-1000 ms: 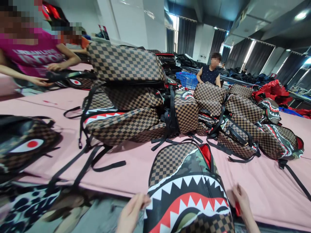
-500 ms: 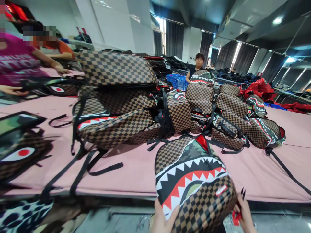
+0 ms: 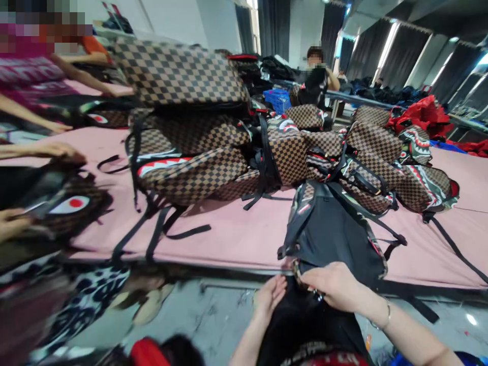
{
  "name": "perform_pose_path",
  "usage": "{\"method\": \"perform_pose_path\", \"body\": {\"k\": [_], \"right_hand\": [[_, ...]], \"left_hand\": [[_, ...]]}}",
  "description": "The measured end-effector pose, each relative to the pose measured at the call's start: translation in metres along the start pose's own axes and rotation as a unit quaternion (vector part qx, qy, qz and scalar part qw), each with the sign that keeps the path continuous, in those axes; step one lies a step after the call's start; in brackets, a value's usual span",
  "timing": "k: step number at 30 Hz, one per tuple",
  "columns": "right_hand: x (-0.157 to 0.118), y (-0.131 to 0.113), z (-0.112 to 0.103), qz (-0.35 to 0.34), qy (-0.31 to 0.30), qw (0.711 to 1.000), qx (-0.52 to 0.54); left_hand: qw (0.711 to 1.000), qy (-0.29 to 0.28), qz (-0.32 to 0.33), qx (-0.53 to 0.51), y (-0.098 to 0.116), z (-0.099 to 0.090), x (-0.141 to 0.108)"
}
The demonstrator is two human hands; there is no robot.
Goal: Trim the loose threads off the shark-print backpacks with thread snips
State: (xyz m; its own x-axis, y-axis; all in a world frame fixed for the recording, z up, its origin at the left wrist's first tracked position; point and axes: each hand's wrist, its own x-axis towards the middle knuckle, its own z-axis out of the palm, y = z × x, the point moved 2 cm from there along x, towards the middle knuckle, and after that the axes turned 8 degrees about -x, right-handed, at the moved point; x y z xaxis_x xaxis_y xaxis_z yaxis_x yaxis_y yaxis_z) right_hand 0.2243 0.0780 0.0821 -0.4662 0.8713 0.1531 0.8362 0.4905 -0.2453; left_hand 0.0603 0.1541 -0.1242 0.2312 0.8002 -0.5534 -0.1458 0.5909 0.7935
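A checkered backpack [image 3: 335,234] lies on the near edge of the table with its black back panel up and its shoulder straps out to the sides. My right hand [image 3: 335,287] has its fingers wrapped over the backpack's near end, where a strip of checkered trim shows. Something small and shiny sits under these fingers, too small to name. My left hand [image 3: 270,296] is beside the same near corner, its fingers stretched out and holding nothing that I can see. The bag's shark-mouth front is hidden underneath.
Stacked checkered backpacks [image 3: 198,175] fill the pink table [image 3: 236,231] beyond, with straps trailing. At left, another person's hands work on a backpack [image 3: 72,206]. Across the table, a person [image 3: 316,76] holds a dark item. A blue basket [image 3: 277,100] and red material [image 3: 423,117] lie farther back.
The backpack has gone from shark front up in my hands to back panel up on the table. The scissors seen by my right hand no longer show clearly. A co-worker's hands have reached the left bag.
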Motion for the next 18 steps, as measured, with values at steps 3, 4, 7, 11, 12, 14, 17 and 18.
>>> {"method": "perform_pose_path", "body": {"k": [3, 4, 7, 11, 12, 14, 17, 18], "right_hand": [[-0.008, 0.011, 0.048, 0.080, -0.053, 0.995, 0.035], [-0.014, 0.014, 0.059, 0.106, -0.058, 0.991, 0.054], [-0.032, 0.020, 0.078, 0.175, -0.046, 0.976, 0.118], [-0.046, 0.019, 0.083, 0.240, 0.012, 0.953, 0.187], [-0.047, 0.017, 0.083, 0.257, 0.028, 0.945, 0.199], [-0.047, 0.016, 0.083, 0.293, 0.053, 0.929, 0.220], [-0.045, 0.016, 0.083, 0.339, 0.083, 0.903, 0.249], [-0.044, 0.016, 0.083, 0.349, 0.094, 0.895, 0.261]], "left_hand": [[0.996, 0.056, -0.017, -0.062, -0.003, -0.052, -0.012], [0.995, 0.067, -0.016, -0.077, -0.003, -0.064, -0.018], [0.992, 0.076, 0.000, -0.102, -0.002, -0.079, -0.032], [0.994, 0.049, 0.032, -0.097, 0.005, -0.061, -0.023], [0.994, 0.036, 0.037, -0.092, 0.008, -0.054, -0.017], [0.996, 0.004, 0.042, -0.079, 0.015, -0.038, -0.005], [0.995, -0.048, 0.053, -0.064, 0.031, -0.019, 0.000], [0.994, -0.066, 0.063, -0.063, 0.038, -0.014, -0.004]]}}
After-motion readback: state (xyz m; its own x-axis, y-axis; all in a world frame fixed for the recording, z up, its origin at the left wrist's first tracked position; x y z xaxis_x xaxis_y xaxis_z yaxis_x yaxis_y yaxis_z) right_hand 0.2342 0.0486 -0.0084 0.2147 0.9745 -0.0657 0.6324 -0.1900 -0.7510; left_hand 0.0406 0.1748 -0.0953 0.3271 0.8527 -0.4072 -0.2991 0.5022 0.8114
